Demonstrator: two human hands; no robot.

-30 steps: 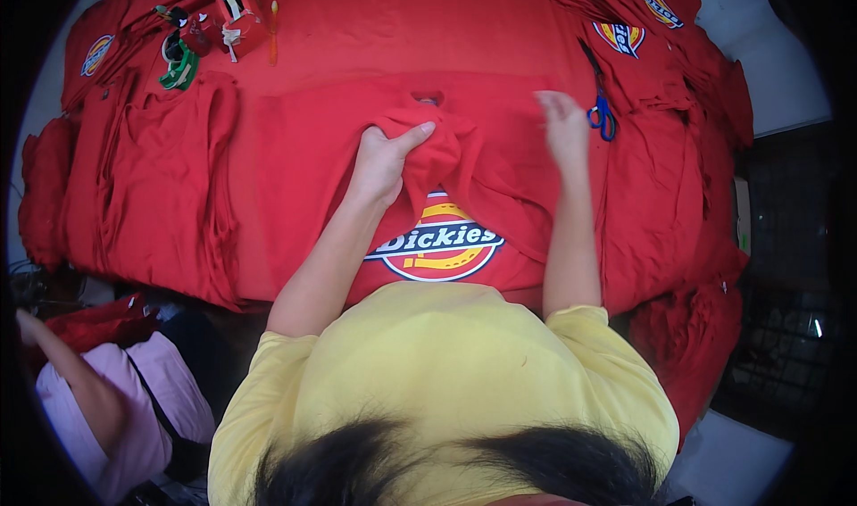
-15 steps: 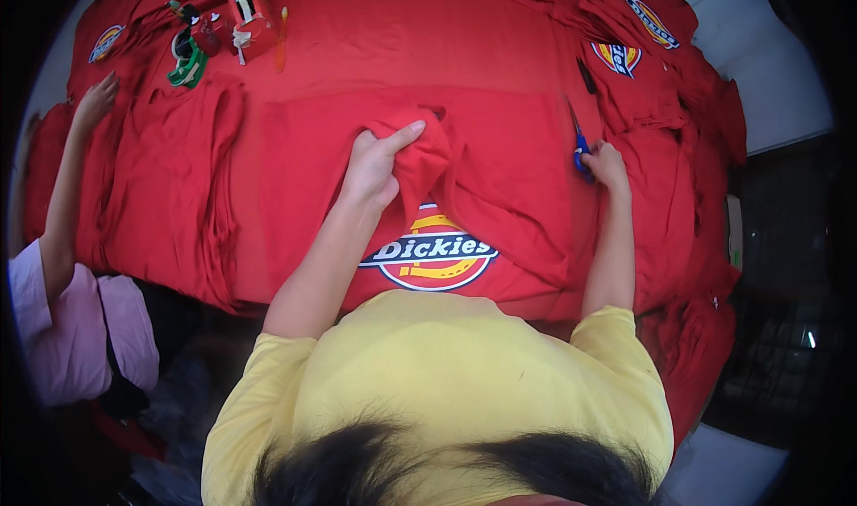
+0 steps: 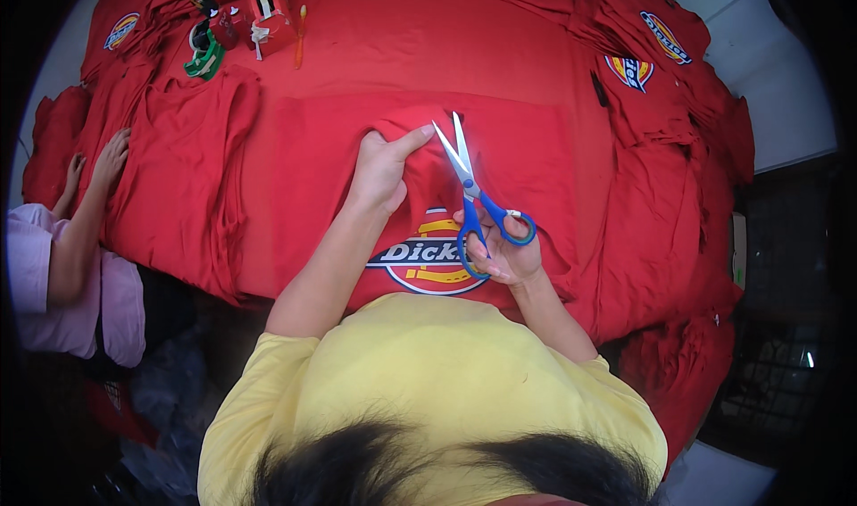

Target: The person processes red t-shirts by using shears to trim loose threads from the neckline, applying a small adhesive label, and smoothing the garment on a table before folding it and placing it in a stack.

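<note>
A red shirt [image 3: 527, 162] with a round printed logo lies flat on the red-covered table in front of me. My left hand [image 3: 382, 169] pinches up a fold of the shirt near its collar. My right hand [image 3: 504, 256] holds blue-handled scissors [image 3: 473, 194], blades open and pointing up toward the pinched fold, their tips close to my left fingers.
Stacks of red shirts [image 3: 661, 87] lie at the right and at the left [image 3: 178, 158]. A red tape dispenser [image 3: 268, 11] and a green tool [image 3: 205, 55] sit at the far left. Another person's hands [image 3: 107, 162], in a pink sleeve, rest on the left pile.
My right hand went to the scissors lying at the right, picked them up and brought them to the fold that my left hand still pinches. The other person's hand has lowered on the left pile.
</note>
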